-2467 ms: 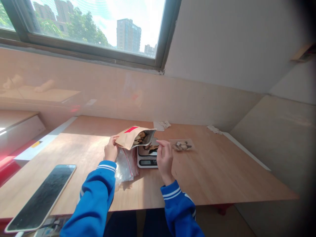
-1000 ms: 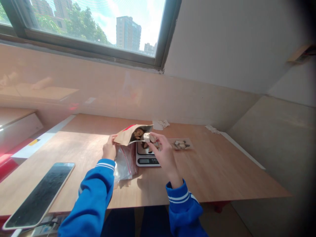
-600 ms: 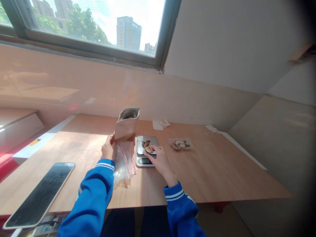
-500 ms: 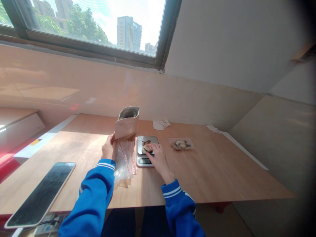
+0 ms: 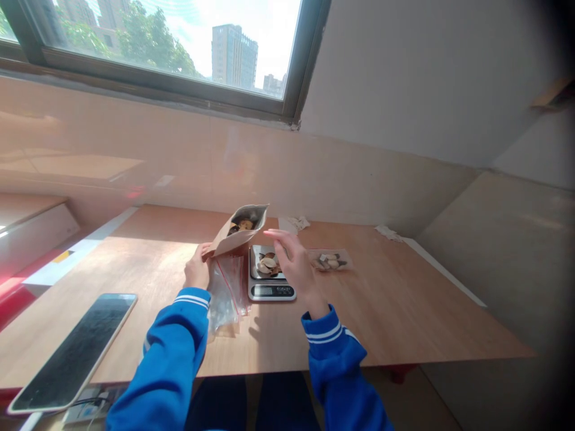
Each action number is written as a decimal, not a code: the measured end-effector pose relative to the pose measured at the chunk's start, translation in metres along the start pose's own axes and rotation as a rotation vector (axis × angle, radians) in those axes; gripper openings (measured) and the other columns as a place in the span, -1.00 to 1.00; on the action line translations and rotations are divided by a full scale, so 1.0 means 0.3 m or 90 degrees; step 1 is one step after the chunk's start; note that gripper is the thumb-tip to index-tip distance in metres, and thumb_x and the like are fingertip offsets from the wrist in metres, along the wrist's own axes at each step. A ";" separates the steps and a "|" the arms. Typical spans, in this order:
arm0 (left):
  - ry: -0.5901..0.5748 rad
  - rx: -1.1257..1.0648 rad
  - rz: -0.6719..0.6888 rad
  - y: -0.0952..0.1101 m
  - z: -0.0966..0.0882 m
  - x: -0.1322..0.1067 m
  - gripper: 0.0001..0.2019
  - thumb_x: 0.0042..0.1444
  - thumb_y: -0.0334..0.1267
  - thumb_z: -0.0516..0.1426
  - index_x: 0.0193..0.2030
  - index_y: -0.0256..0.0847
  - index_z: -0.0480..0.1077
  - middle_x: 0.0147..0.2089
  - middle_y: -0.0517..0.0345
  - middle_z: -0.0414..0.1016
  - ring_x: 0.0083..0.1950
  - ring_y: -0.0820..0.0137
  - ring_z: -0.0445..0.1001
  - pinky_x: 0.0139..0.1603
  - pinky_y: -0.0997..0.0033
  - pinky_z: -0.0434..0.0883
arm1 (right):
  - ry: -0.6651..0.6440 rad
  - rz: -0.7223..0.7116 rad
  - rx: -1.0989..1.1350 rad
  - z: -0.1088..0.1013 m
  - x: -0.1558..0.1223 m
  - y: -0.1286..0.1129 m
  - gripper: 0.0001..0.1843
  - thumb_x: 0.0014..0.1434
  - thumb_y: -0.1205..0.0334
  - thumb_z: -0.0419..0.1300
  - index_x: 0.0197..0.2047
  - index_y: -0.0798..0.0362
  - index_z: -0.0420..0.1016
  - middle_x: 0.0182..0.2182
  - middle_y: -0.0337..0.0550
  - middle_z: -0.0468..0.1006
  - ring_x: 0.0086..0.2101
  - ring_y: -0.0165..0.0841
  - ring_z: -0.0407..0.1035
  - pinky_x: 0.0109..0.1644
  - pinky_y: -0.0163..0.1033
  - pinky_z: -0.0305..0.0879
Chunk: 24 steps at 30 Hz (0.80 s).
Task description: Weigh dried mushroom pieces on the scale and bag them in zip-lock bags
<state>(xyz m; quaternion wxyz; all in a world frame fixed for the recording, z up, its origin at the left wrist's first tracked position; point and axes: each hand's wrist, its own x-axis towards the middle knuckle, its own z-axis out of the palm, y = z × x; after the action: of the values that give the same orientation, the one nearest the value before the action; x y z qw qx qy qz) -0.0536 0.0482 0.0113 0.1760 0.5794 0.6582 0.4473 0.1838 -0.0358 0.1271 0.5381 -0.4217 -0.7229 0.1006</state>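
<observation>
My left hand grips the lower left side of a brown paper pouch, which tilts to the right with its mouth open. Dried slices, pale and dark, show inside it. A small kitchen scale stands to the right of the pouch, with several pale and brown dried slices on its plate. Over the scale's right side, my right hand is raised with its fingers stretched toward the pouch mouth and nothing visible in them. Clear zip bags lie between my left hand and the scale.
A filled clear zip bag lies right of the scale. Crumpled white tissue lies behind it, and another tissue farther right. A large phone or tablet rests at the table's left front, by a cable.
The pouch has tipped from nearly upright toward the right, showing its contents. My right hand has let go of the slices on the scale and risen toward the pouch mouth.
</observation>
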 end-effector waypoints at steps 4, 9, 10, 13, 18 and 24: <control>0.002 0.029 0.039 -0.003 0.006 -0.007 -0.70 0.15 -0.28 0.09 0.04 -0.03 0.40 -0.05 0.15 0.58 -0.05 0.27 0.53 -0.11 0.39 0.38 | -0.121 -0.025 -0.061 -0.011 0.077 -0.006 -0.67 0.27 0.38 -0.04 -0.04 0.01 0.50 -0.08 -0.13 0.54 -0.01 -0.32 0.34 0.13 -0.16 0.24; -0.005 0.079 0.035 -0.014 0.014 -0.007 -0.68 0.14 -0.25 0.10 0.05 0.00 0.41 -0.14 0.12 0.59 -0.12 0.24 0.54 -0.20 0.39 0.37 | -0.250 0.052 -0.291 0.025 0.098 0.026 -0.71 0.28 0.36 -0.02 -0.06 0.09 0.49 -0.09 -0.03 0.55 -0.08 -0.25 0.35 0.03 -0.13 0.21; -0.005 0.084 0.036 -0.015 0.015 -0.008 -0.68 0.13 -0.26 0.10 0.04 0.00 0.42 -0.15 0.12 0.59 -0.13 0.24 0.54 -0.21 0.39 0.36 | -0.269 0.071 -0.337 0.035 0.097 0.026 -0.72 0.28 0.34 -0.01 -0.06 0.11 0.48 -0.08 0.01 0.54 -0.07 -0.22 0.35 0.03 -0.11 0.19; -0.007 0.081 0.038 -0.011 0.016 -0.010 -0.68 0.13 -0.28 0.08 0.03 0.02 0.42 -0.16 0.14 0.59 -0.15 0.24 0.54 -0.22 0.39 0.35 | -0.316 0.121 -0.444 0.064 0.089 0.016 -0.73 0.28 0.26 0.03 -0.07 0.19 0.47 -0.09 0.13 0.54 -0.04 -0.13 0.35 0.04 -0.06 0.13; -0.004 0.079 0.029 0.004 0.013 -0.015 -0.66 0.12 -0.35 0.05 0.01 0.04 0.43 -0.14 0.17 0.59 -0.14 0.24 0.54 -0.21 0.40 0.36 | -0.356 0.119 -0.436 0.089 0.081 0.010 -0.72 0.27 0.28 0.05 -0.02 0.12 0.48 -0.06 0.10 0.54 0.00 -0.13 0.34 0.11 -0.05 0.03; -0.006 0.070 0.025 0.012 0.007 -0.020 -0.70 0.12 -0.29 0.09 0.00 0.03 0.43 -0.15 0.16 0.59 -0.13 0.24 0.54 -0.20 0.40 0.36 | -0.324 0.173 -0.409 0.096 0.080 0.022 -0.81 0.22 0.30 0.10 -0.16 0.12 0.52 -0.15 0.05 0.57 -0.09 -0.17 0.38 0.05 -0.09 0.02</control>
<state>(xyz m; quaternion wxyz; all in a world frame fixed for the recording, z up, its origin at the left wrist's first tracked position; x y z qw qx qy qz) -0.0482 0.0431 0.0111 0.1383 0.6034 0.6691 0.4112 0.1608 -0.0055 0.1284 0.1655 -0.6212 -0.7649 0.0411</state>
